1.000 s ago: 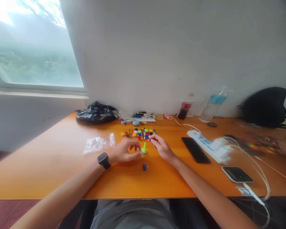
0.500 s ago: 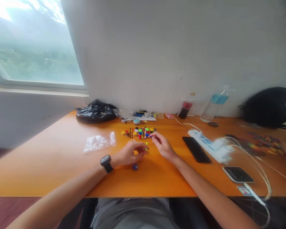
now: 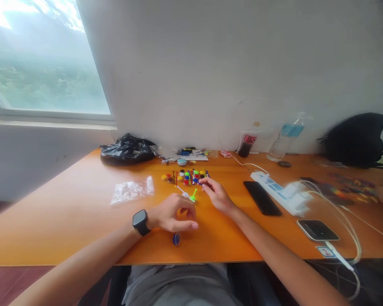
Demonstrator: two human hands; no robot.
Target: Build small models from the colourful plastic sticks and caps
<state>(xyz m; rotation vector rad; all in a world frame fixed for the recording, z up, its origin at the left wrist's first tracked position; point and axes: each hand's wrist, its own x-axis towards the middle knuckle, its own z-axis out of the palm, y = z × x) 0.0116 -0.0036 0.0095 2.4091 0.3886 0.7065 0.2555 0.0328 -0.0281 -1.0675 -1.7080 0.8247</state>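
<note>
My left hand [image 3: 173, 213], with a watch on its wrist, hovers over the near middle of the table. Its thumb is stretched out apart from the curled fingers, and nothing shows between them. Just below it, close to the table edge, a small blue round piece [image 3: 176, 239] appears tilted. My right hand [image 3: 219, 196] pinches a small blue plastic piece [image 3: 200, 183] between thumb and fingertips, beside the rows of coloured discs and sticks [image 3: 187, 176]. A white stick-like piece [image 3: 185, 194] and a bright green one [image 3: 193, 195] lie beyond my left hand.
A clear plastic bag [image 3: 132, 191] lies left, with a black bag [image 3: 127, 149] behind. To the right are a black phone [image 3: 262, 198], a power strip [image 3: 281, 193] with cables, and a white-edged device [image 3: 318, 230]. Bottles [image 3: 277, 148] stand near the wall.
My left hand has shifted nearer the table edge, its thumb now spread. The blue round piece sits closer to the edge and tilts. The white and green pieces show more. My right hand barely moved.
</note>
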